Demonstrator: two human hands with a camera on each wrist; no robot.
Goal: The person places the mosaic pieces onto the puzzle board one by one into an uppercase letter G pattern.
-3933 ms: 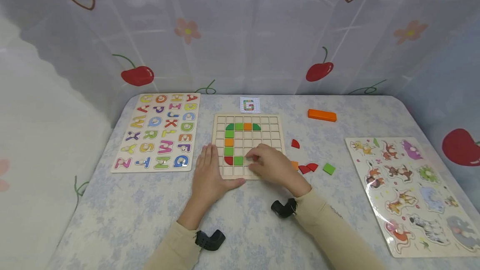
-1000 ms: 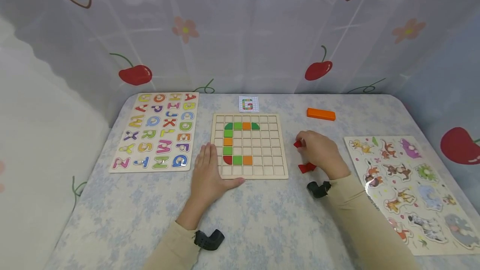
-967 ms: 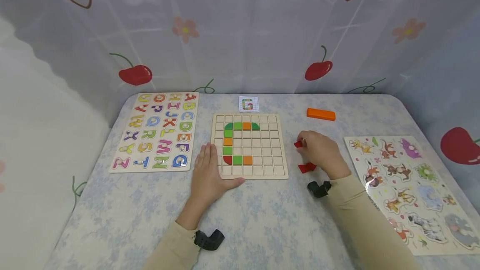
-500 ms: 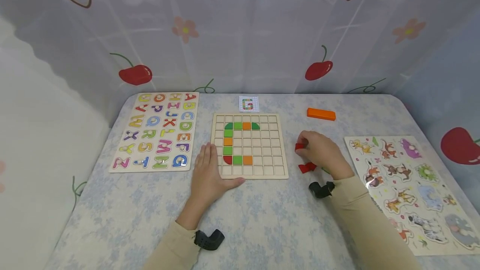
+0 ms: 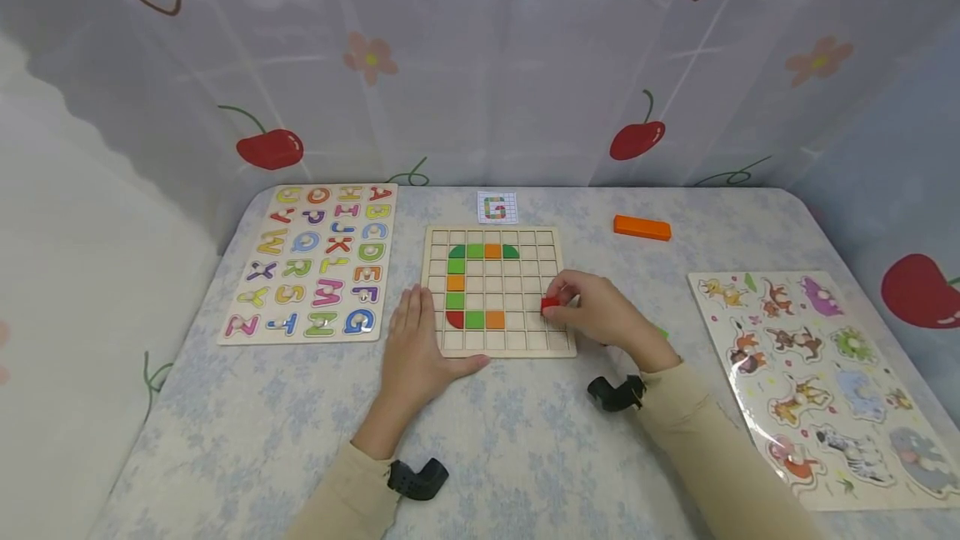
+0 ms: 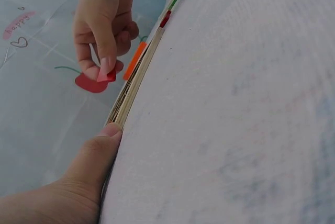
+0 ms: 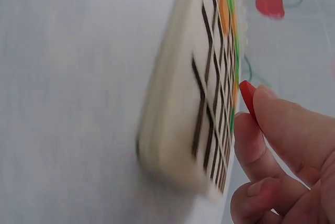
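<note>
A wooden grid board (image 5: 532, 348) lies mid-table, with green, orange and red tiles set in its cells in a C-like outline. My left hand (image 5: 412, 348) rests along the board's left and front edges, fingers straight and thumb on the front rim. Over the board's right columns, my right hand (image 5: 596, 311) pinches a small red tile (image 5: 550, 305) between thumb and fingertips. In the right wrist view that red tile (image 7: 248, 98) is held just off the board's surface. A green tile (image 5: 662, 332) is partly hidden behind the right hand.
A pattern card (image 5: 497, 207) showing a G lies beyond the board. An alphabet puzzle (image 5: 352, 265) is at the left, an animal puzzle (image 5: 813, 365) at the right. An orange bar-shaped block (image 5: 642, 227) lies at the back right.
An orange tile now sits in the board's lower row. My right hand has picked up a red tile from the table and moved left over the board. The left hand stays put.
</note>
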